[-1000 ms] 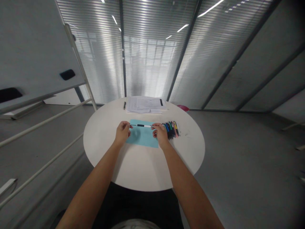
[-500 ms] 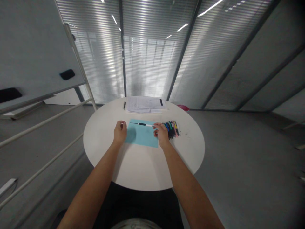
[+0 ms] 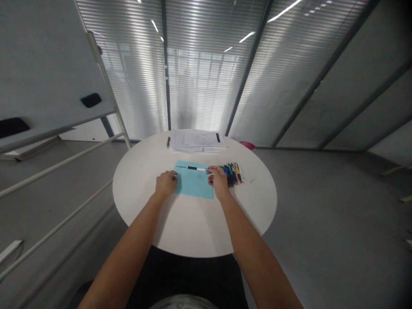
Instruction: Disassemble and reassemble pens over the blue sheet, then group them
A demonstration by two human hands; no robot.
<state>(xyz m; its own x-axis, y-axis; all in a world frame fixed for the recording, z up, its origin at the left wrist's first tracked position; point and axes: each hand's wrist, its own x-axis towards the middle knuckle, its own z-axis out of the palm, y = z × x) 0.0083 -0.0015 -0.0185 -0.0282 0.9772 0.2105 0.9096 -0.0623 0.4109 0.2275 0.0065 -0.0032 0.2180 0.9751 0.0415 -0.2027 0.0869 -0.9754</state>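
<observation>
My right hand [image 3: 219, 180] is closed, thumb and fingers pinching the right end of a black-and-white pen [image 3: 197, 169]. From the pen's left end a thin dark rod sticks out. Below the pen is a light blue sheet [image 3: 195, 186]; whether the pen touches it I cannot tell. My left hand [image 3: 166, 183] is at the sheet's left edge with its fingers curled together. Something small and dark shows at these fingertips, too small to name. Just right of my right hand lies a row of several coloured pens [image 3: 232, 175], partly hidden by that hand.
The round white table [image 3: 193, 231] carries a stack of printed papers [image 3: 196, 140] at the far side, a dark pen [image 3: 168, 142] beside it. Small dark marks or bits [image 3: 252, 180] are at the right. A whiteboard on a frame [image 3: 48, 64] stands left; blinds hang behind.
My left hand has moved right and slightly nearer me, onto the blue sheet's left edge. The right hand and the pen have hardly moved.
</observation>
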